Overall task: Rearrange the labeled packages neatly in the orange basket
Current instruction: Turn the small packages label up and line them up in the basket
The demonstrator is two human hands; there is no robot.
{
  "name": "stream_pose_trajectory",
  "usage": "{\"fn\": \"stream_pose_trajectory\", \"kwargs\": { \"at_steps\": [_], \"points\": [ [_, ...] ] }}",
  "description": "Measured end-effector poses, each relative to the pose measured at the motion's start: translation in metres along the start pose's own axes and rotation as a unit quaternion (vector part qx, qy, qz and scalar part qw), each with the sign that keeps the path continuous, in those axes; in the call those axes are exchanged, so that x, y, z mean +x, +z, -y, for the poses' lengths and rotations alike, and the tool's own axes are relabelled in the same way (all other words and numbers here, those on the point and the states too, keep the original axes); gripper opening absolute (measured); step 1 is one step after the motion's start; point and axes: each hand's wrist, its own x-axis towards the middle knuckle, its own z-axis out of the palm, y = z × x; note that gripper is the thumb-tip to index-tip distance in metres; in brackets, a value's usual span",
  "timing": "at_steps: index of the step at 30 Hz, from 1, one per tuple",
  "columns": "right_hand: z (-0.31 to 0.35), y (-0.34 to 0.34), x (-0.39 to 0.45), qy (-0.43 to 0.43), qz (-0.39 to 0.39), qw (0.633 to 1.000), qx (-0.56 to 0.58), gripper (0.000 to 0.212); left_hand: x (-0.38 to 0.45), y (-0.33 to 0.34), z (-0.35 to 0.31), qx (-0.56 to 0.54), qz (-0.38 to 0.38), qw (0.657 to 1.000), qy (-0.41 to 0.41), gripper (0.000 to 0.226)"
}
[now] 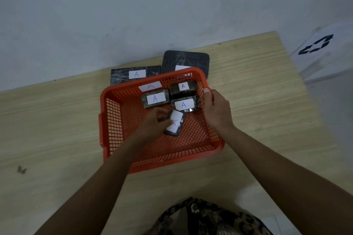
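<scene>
An orange basket point(118, 120) sits on a wooden table. Inside, at its far side, lie three dark wrapped packages with white "A" labels: one at the left point(155, 98), one at the back right point(183, 87), one in front of that point(185, 105). A loose white "A" label point(150, 86) leans on the far wall. My left hand point(155, 123) is inside the basket, shut on a small dark package point(174, 124) with a white label. My right hand point(216, 108) grips the basket's right rim.
Two flat dark packages lie on the table behind the basket: one with an "A" label point(133, 75) and a larger one point(186, 60) partly hidden by the rim. The wall runs close behind them. A white sheet with a recycling mark point(317, 44) lies off the table at right.
</scene>
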Motion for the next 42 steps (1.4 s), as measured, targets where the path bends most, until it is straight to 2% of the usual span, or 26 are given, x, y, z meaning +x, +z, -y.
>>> {"fn": "stream_pose_trajectory", "kwargs": {
  "at_steps": [6, 12, 14, 16, 18, 24, 28, 30, 35, 39, 42],
  "points": [
    [-0.001, 0.002, 0.001, 0.002, 0.001, 1.0, -0.004, 0.045, 0.018, -0.038, 0.019, 0.18, -0.045, 0.98, 0.071, 0.034],
    [-0.001, 0.001, 0.001, 0.009, 0.005, 1.0, -0.003, 0.045, 0.023, -0.033, 0.023, 0.264, -0.108, 0.947, 0.147, 0.036],
    [0.0, 0.0, 0.001, 0.007, 0.005, 1.0, -0.004, 0.045, 0.021, -0.032, 0.027, 0.288, -0.097, 0.938, 0.169, 0.045],
    [0.0, 0.0, 0.001, 0.008, 0.002, 1.0, -0.009, 0.044, 0.018, -0.031, 0.032, 0.307, -0.061, 0.934, 0.171, 0.063],
    [-0.001, 0.001, 0.001, 0.01, 0.003, 1.0, -0.01, 0.044, 0.018, -0.029, 0.034, 0.322, -0.055, 0.929, 0.175, 0.069],
    [0.001, 0.001, 0.001, 0.007, 0.005, 1.0, -0.009, 0.043, 0.03, -0.026, 0.026, 0.356, -0.135, 0.9, 0.213, 0.058],
    [0.002, 0.0, 0.001, 0.01, 0.004, 1.0, -0.01, 0.043, 0.029, -0.02, 0.032, 0.278, -0.12, 0.932, 0.2, 0.057],
    [0.002, 0.0, 0.001, 0.015, 0.007, 1.0, -0.007, 0.044, 0.029, -0.02, 0.033, 0.282, -0.107, 0.933, 0.196, 0.057],
    [0.004, -0.001, 0.001, 0.015, 0.006, 1.0, -0.007, 0.043, 0.03, -0.024, 0.031, 0.329, -0.104, 0.911, 0.224, 0.06],
    [0.008, -0.004, 0.001, 0.039, 0.023, 0.999, 0.019, 0.042, 0.031, -0.025, 0.025, 0.362, -0.106, 0.897, 0.231, 0.074],
    [0.011, -0.008, 0.002, 0.073, 0.05, 0.996, 0.034, 0.043, 0.038, -0.028, 0.011, 0.357, -0.157, 0.88, 0.272, 0.067]
  ]
}}
